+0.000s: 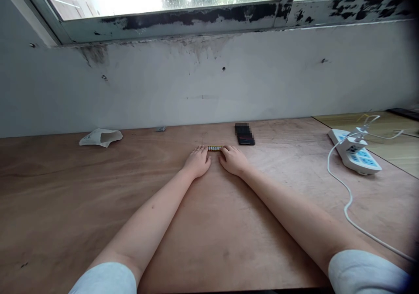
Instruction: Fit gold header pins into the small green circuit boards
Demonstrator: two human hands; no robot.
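Observation:
A short row of small cylinders, yellow and pale in colour, lies on the wooden table between my two hands; they look like batteries [214, 148]. My left hand [197, 162] rests on the table with its fingers pressed together at the row's left end. At the right end, the fingers of my right hand [233, 159] are closed against the row. My fingers cover both ends of it. Just beyond my right hand lies a black item [245, 134], partly pixelated.
A crumpled white bag [101, 137] lies at the back left, and a small grey object [161, 129] near the wall. On the right, a white power strip [360, 156] holds plugs, and its white cable [350, 198] runs towards the front right.

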